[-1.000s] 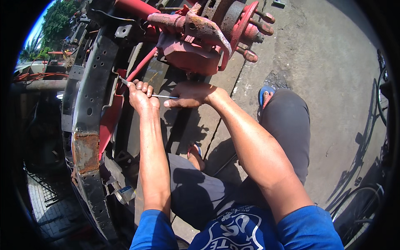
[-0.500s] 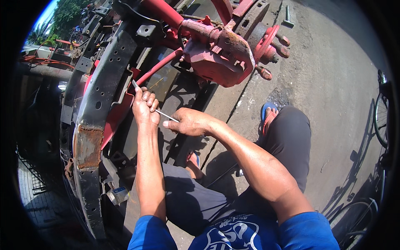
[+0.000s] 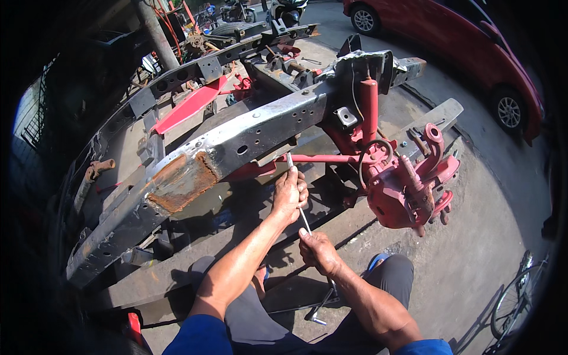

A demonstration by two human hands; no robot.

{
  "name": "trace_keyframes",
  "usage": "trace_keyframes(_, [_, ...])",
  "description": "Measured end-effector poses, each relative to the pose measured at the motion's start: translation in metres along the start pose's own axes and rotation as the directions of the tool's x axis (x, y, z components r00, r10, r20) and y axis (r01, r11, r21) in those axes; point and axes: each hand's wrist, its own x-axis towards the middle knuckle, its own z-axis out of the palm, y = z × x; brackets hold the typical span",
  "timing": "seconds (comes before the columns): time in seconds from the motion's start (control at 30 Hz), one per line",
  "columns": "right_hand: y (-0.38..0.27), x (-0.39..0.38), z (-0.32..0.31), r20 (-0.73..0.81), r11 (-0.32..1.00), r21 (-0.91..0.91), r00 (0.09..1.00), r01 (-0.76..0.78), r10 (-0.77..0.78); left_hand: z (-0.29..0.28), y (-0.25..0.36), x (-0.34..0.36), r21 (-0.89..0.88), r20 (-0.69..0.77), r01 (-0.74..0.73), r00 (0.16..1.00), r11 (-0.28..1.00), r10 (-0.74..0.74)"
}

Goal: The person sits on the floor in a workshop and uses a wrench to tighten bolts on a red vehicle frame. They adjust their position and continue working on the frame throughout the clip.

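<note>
My left hand (image 3: 288,195) is closed around a slim silver metal rod (image 3: 305,220), just under the black vehicle frame rail (image 3: 272,121). A thicker silver end of the rod sticks up past my thumb, close to the rail's lower edge; whether it touches anything there I cannot tell. Lower down, my right hand (image 3: 318,253) grips the other end of the same rod, its fingers curled. Behind the left hand runs a red bar (image 3: 328,158), leading to a red-painted wheel hub assembly (image 3: 399,201) at the right.
A rusty patch (image 3: 183,183) marks the rail. Between my legs lies an angled metal wrench (image 3: 316,313). Beside the hub, loose metal parts rest on a plank (image 3: 444,112). A red car (image 3: 455,47) stands far right, and a bicycle (image 3: 512,296) is at the right edge.
My view has swung up and to the left, bringing the frame rail and red car into sight. Both hands still hold the rod.
</note>
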Motion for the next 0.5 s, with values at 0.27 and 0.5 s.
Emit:
trace_keyframes(0.27, [0.034, 0.013, 0.040, -0.014, 0.978, 0.146, 0.989, 0.149, -0.148, -0.028, 0.019, 0.000, 0.071, 0.080, 0.100, 0.991, 0.992, -0.106])
trace_keyframes(0.5, [0.062, 0.059, 0.118, -0.253, 0.964, 0.076, 0.940, 0.256, -0.229, -0.063, 0.057, 0.006, 0.272, 0.128, 0.201, 0.962, 0.941, -0.243])
